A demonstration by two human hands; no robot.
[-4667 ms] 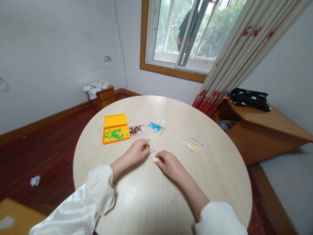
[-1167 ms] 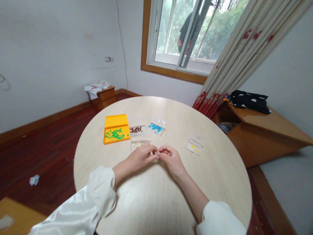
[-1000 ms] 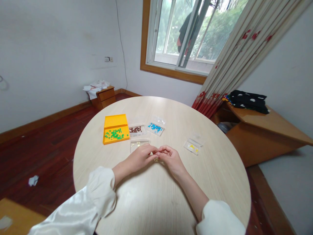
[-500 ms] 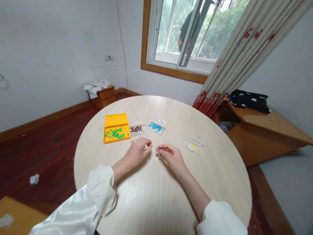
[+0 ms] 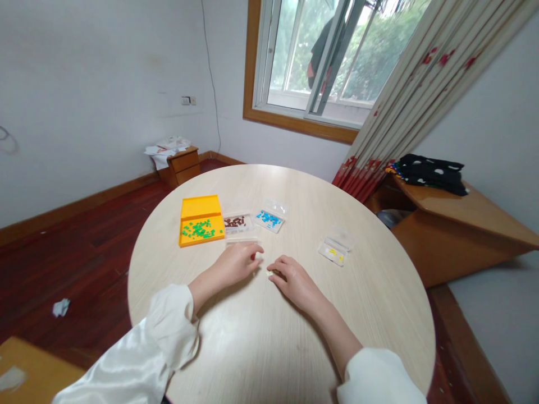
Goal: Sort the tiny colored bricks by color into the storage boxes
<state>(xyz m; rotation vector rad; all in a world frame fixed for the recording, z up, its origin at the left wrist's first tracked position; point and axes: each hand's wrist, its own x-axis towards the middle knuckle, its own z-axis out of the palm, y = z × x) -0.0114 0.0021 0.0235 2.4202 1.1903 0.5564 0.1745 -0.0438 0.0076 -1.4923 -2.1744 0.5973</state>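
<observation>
The right hand (image 5: 293, 282) is lowered to the table (image 5: 252, 348), its thumb and fingers drawn narrow around the pale bits (image 5: 270, 273), probably to pinch or steady them; which of the two I cannot tell. The left hand (image 5: 241, 262) faces it, well apart from touching, thumb and forefinger curled with a small gap; whether a bit sits there I cannot tell. Behind it, a pale case (image 5: 242, 241) is partly hidden, close enough to dip into. Green bits (image 5: 199, 229) lie in the orange box (image 5: 200, 207), while brown bits (image 5: 236, 223), blue bits (image 5: 269, 219) and yellow bits (image 5: 336, 255) have clear cases, seemingly to keep colours apart.
</observation>
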